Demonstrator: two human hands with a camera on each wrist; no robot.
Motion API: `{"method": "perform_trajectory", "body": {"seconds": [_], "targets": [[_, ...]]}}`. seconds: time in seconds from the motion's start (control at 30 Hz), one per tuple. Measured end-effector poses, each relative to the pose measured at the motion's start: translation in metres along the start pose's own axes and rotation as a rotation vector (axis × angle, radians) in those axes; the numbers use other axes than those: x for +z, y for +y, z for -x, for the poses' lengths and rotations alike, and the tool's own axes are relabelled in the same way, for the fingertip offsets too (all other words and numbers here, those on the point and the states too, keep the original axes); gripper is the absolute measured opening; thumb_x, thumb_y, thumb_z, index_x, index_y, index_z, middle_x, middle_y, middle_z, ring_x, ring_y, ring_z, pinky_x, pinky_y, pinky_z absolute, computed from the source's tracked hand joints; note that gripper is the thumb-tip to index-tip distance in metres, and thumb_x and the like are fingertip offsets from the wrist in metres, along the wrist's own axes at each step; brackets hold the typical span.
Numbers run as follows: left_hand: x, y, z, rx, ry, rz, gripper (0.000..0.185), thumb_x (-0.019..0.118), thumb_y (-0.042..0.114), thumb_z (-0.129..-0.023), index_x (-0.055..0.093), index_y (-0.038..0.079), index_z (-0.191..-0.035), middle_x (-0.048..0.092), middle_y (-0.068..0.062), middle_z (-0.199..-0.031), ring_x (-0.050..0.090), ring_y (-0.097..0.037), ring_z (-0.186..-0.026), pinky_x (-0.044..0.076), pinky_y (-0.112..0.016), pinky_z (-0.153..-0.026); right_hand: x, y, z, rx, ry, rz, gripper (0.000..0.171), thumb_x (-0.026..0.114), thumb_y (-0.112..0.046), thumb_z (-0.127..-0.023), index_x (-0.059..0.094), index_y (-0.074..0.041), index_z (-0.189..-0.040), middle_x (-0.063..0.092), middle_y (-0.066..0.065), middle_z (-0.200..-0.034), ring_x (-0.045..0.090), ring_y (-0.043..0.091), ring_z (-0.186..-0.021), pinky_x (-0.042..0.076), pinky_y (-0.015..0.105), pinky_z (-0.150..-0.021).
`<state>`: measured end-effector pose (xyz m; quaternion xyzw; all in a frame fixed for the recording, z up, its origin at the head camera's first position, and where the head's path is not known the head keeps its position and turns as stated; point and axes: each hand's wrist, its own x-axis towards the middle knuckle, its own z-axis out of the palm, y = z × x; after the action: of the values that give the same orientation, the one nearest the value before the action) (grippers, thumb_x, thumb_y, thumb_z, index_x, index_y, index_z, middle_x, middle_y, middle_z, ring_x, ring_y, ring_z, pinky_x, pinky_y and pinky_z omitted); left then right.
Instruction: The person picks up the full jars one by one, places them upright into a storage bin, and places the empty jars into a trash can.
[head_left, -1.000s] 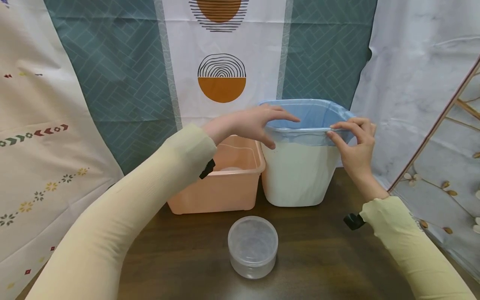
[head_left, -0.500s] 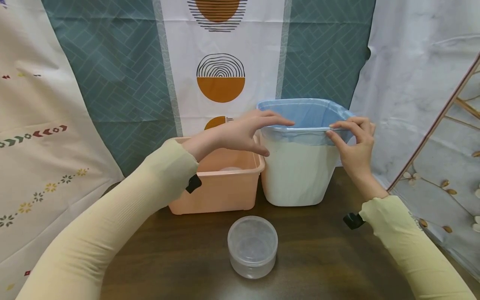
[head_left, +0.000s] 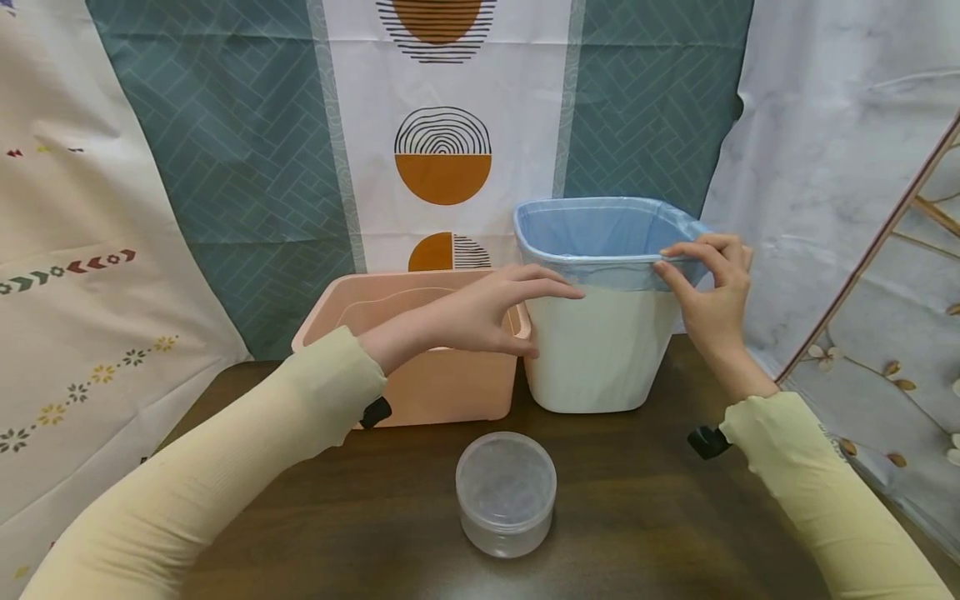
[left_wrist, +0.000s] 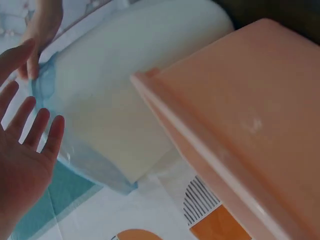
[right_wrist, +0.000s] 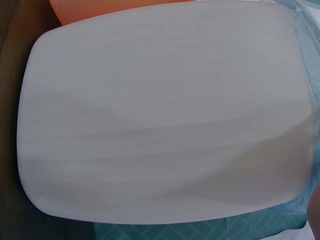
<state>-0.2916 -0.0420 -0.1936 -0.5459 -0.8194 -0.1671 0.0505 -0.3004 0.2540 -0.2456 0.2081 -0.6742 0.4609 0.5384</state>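
A white bin [head_left: 600,350] with rounded corners and walls that taper toward the base is seen standing upright on the dark wooden table [head_left: 660,517], toward its back edge. It is lined with a thin blue bag [head_left: 592,229] whose edge is folded over the rim as a narrow translucent band. The folded edge at the near right corner is pinched by the right hand [head_left: 708,292], thumb and forefinger curled onto it. The left hand [head_left: 480,312] is held with fingers spread and relaxed in front of the bin's left side, gripping nothing; whether the fingertips touch the wall cannot be told. A peach tub [head_left: 442,387] is placed just beside the bin on its left. A clear round lidded container [head_left: 506,492] is set nearer on the table, apart from both.
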Motion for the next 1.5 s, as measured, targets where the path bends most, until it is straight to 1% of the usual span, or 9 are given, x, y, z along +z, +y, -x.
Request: {"method": "perform_trajectory", "body": {"seconds": [0.13,0.37,0.57,0.7,0.8,0.97,1.1,1.27,1.5], "targets": [[0.008,0.002,0.004,0.027,-0.025,0.011,0.073,0.08,0.022,-0.083,0.047,0.023,-0.147,0.045,0.002,-0.151,0.039,-0.016,-0.14,0.033,-0.04,-0.117,0.0,-0.001,0.0,-0.002,-0.002,-0.006,0.018,0.076,0.01,-0.077,0.07,0.012,-0.093,0.049,-0.027,-0.095,0.038,-0.001,-0.101,0.022,0.021,-0.095],[0.026,0.008,0.011,0.038,-0.115,0.025,0.073,0.081,0.025,-0.082,0.047,0.023,-0.147,0.045,0.002,-0.149,0.04,-0.015,-0.138,0.038,-0.036,-0.113,0.0,-0.005,0.0,-0.009,-0.002,-0.007,0.017,0.076,0.011,-0.076,0.07,0.012,-0.092,0.049,-0.027,-0.095,0.038,-0.001,-0.101,0.021,0.021,-0.095],[0.042,0.015,0.019,0.071,-0.199,-0.019,0.072,0.08,0.029,-0.082,0.047,0.025,-0.146,0.045,0.005,-0.148,0.041,-0.013,-0.136,0.039,-0.033,-0.111,0.0,-0.004,0.0,-0.004,-0.002,-0.008,0.017,0.076,0.011,-0.076,0.07,0.012,-0.092,0.049,-0.027,-0.094,0.038,-0.001,-0.101,0.021,0.021,-0.095],[0.052,0.016,0.024,0.09,-0.232,-0.022,0.071,0.08,0.031,-0.083,0.047,0.026,-0.146,0.045,0.006,-0.148,0.042,-0.012,-0.136,0.039,-0.031,-0.11,0.0,-0.003,0.0,0.0,-0.003,-0.005,0.018,0.076,0.011,-0.076,0.07,0.012,-0.093,0.049,-0.027,-0.095,0.037,-0.001,-0.101,0.021,0.022,-0.095],[0.059,0.015,0.028,0.084,-0.262,-0.006,0.071,0.079,0.029,-0.083,0.046,0.026,-0.146,0.045,0.006,-0.148,0.042,-0.012,-0.136,0.039,-0.031,-0.109,0.0,-0.003,0.0,0.002,-0.005,-0.002,0.018,0.076,0.011,-0.077,0.07,0.012,-0.093,0.049,-0.027,-0.095,0.037,-0.001,-0.101,0.021,0.021,-0.095],[0.069,0.015,0.034,0.08,-0.308,-0.029,0.074,0.08,0.031,-0.082,0.045,0.026,-0.147,0.046,0.006,-0.146,0.044,-0.013,-0.131,0.039,-0.029,-0.105,0.0,-0.002,0.0,0.003,-0.006,0.0,0.018,0.076,0.01,-0.077,0.07,0.012,-0.094,0.049,-0.027,-0.095,0.037,-0.001,-0.102,0.022,0.021,-0.095],[0.079,0.014,0.038,0.048,-0.36,-0.031,0.078,0.081,0.036,-0.081,0.043,0.029,-0.148,0.045,0.006,-0.147,0.044,-0.014,-0.128,0.04,-0.027,-0.103,-0.001,0.0,0.0,0.005,-0.005,-0.002,0.018,0.076,0.01,-0.077,0.07,0.012,-0.094,0.049,-0.027,-0.095,0.037,-0.001,-0.101,0.021,0.022,-0.095],[0.089,0.012,0.043,0.007,-0.407,-0.006,0.08,0.082,0.041,-0.079,0.042,0.032,-0.149,0.045,0.008,-0.148,0.041,-0.013,-0.13,0.04,-0.03,-0.106,-0.001,0.001,0.0,0.005,-0.004,0.007,0.018,0.076,0.01,-0.077,0.07,0.012,-0.094,0.049,-0.028,-0.095,0.037,-0.001,-0.102,0.021,0.021,-0.095],[0.098,0.007,0.051,-0.009,-0.45,0.012,0.09,0.084,0.046,-0.074,0.039,0.032,-0.151,0.043,0.007,-0.15,0.038,-0.013,-0.136,0.038,-0.03,-0.109,-0.001,0.004,0.0,-0.003,-0.004,0.008,0.018,0.076,0.011,-0.076,0.07,0.012,-0.093,0.049,-0.028,-0.095,0.038,-0.002,-0.101,0.021,0.021,-0.095]]}}
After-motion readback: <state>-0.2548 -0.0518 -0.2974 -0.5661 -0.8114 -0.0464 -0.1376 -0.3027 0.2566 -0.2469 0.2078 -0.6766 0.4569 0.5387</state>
